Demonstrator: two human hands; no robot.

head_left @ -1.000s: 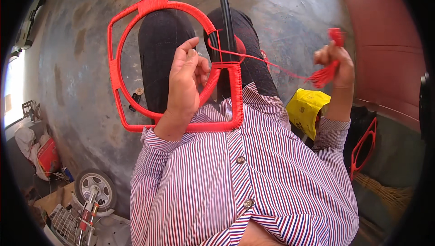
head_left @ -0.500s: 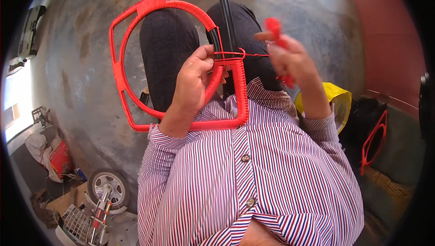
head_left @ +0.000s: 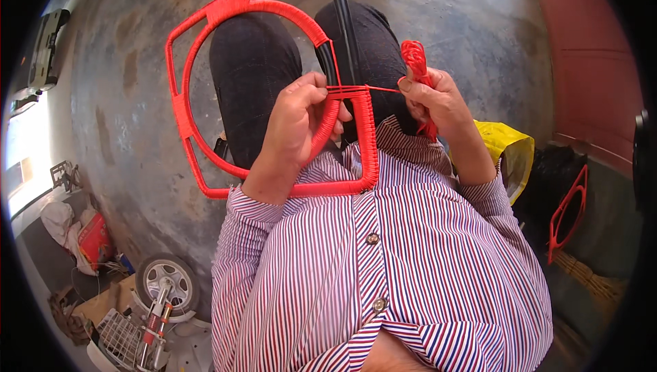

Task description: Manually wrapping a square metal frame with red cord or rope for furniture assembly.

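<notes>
A metal frame [head_left: 345, 36], a rounded square with a ring inside it, rests over my lap. Red cord [head_left: 367, 139] wraps most of it, while the upper right stretch is bare black. My left hand [head_left: 294, 115] is closed round the ring's right side, thumb and fingers pinching where several cord strands cross from ring to outer bar. In my right hand [head_left: 438, 98], to the right of the frame, is a bundle of red cord [head_left: 415, 57]. From that hand a single strand runs taut leftward to the outer bar.
On the floor at lower left lie a wheel [head_left: 166, 283] and a white wire basket [head_left: 118, 334]. A red box with pale cloth [head_left: 65, 225] stands beyond them. To my right are a yellow bag [head_left: 503, 149], a black bag [head_left: 537, 180] and another red frame [head_left: 568, 214].
The loose loop of cord at the outer bar has been drawn tight. My right hand, blurred before, is now steadier and slightly lower, and its cord is straight.
</notes>
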